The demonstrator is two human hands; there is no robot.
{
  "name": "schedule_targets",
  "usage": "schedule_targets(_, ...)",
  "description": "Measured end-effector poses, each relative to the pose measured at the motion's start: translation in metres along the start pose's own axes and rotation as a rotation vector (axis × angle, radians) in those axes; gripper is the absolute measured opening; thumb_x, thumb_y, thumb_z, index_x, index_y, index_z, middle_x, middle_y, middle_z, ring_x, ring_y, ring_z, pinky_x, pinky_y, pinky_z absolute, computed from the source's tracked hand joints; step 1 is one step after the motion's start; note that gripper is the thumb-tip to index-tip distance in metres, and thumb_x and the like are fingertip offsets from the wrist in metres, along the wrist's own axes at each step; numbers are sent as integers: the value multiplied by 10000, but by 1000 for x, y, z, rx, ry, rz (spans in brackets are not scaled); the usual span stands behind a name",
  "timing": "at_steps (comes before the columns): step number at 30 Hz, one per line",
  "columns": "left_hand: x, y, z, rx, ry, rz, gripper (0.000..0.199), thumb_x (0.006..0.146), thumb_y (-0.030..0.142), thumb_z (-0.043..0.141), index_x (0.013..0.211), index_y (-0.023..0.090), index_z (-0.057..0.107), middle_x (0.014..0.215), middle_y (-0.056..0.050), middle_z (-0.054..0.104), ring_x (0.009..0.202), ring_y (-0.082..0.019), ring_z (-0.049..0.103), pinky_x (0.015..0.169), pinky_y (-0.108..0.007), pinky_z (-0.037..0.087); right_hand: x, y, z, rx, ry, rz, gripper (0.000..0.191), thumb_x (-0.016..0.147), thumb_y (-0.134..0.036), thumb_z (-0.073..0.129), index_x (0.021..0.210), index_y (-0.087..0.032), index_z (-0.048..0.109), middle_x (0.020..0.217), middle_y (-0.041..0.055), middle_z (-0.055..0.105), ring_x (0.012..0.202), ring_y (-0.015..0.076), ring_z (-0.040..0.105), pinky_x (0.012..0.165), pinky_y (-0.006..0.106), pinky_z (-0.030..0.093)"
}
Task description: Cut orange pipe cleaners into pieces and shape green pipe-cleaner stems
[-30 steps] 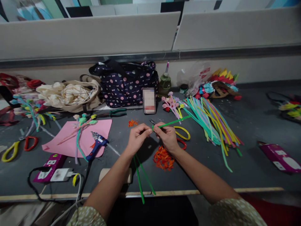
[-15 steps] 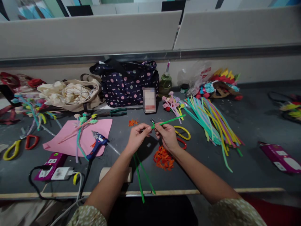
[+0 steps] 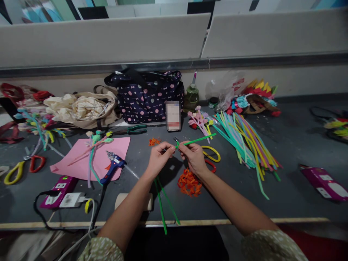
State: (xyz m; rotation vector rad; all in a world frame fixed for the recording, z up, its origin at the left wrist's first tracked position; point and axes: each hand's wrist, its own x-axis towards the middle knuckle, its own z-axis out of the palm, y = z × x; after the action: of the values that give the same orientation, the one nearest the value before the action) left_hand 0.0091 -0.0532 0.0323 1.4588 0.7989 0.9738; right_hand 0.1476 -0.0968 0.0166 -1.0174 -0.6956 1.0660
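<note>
Over the middle of the dark table, my left hand (image 3: 160, 156) and my right hand (image 3: 193, 155) meet fingertip to fingertip, both pinching a green pipe cleaner (image 3: 202, 138). Its free end points right and slightly up, past my right hand. Two more green stems (image 3: 161, 206) hang below my left hand toward the table's front edge. Beneath my right hand lies a pile of orange pieces (image 3: 189, 183). Scissors with yellow and red handles (image 3: 213, 151) lie partly hidden behind that hand.
Pastel pipe cleaners (image 3: 244, 141) are bundled at the right. A blue glue gun (image 3: 112, 168) rests on pink paper (image 3: 78, 154) at the left, near a purple power strip (image 3: 61, 190). Behind stand a dark patterned bag (image 3: 146, 98) and a phone (image 3: 173, 116). A cardboard roll (image 3: 148, 202) lies near the front edge.
The free end of the green pipe cleaner has shifted very slightly right and down. Both hands keep nearly the same place and pinch.
</note>
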Motion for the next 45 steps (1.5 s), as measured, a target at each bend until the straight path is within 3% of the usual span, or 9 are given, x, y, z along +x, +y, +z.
schedule_targets(18, 0, -4, -1, 42, -17, 22, 254, 767, 396, 700, 719, 150, 656, 654, -5, 599, 572, -105, 530, 556, -223, 426, -1, 1, -1, -37, -34, -14, 259, 643, -375, 801, 769, -178, 691, 570, -37, 583, 457, 76, 467, 409, 198, 366)
schedule_targets(27, 1, -3, -2, 79, -60, 124, 235, 783, 365, 684, 680, 155, 661, 668, -14, 588, 617, -116, 531, 584, -235, 414, -2, 7, 3, -5, -33, -50, 234, 690, -360, 775, 781, -177, 662, 586, -50, 567, 419, 56, 447, 400, 194, 346)
schedule_targets(33, 1, -6, -1, 138, -21, 141, 244, 828, 372, 639, 721, 154, 656, 680, -11, 589, 605, -114, 532, 569, -233, 421, -4, 6, 6, 53, 13, -31, 241, 672, -357, 791, 764, -174, 664, 603, -40, 584, 438, 64, 464, 398, 195, 380)
schedule_targets(37, 0, -4, 0, 268, 61, 323, 141, 828, 307, 654, 813, 168, 669, 771, -22, 624, 675, -119, 559, 614, -229, 442, -3, 5, 5, 73, 17, -8, 233, 661, -351, 801, 747, -167, 687, 564, -41, 575, 443, 63, 461, 390, 180, 378)
schedule_targets(41, -1, -5, -2, 386, 69, 551, 94, 849, 212, 629, 925, 185, 678, 830, -39, 637, 735, -127, 574, 658, -243, 459, -3, 2, 4, 79, 8, 32, 247, 631, -355, 819, 735, -159, 709, 581, -20, 602, 475, 70, 488, 390, 170, 387)
schedule_targets(45, 0, -9, -3, 444, 95, 650, 130, 865, 166, 602, 964, 193, 681, 841, -42, 638, 771, -131, 591, 688, -251, 467, -3, 1, 4, 85, -7, 57, 263, 636, -381, 812, 745, -161, 718, 614, -1, 629, 496, 79, 509, 392, 172, 396)
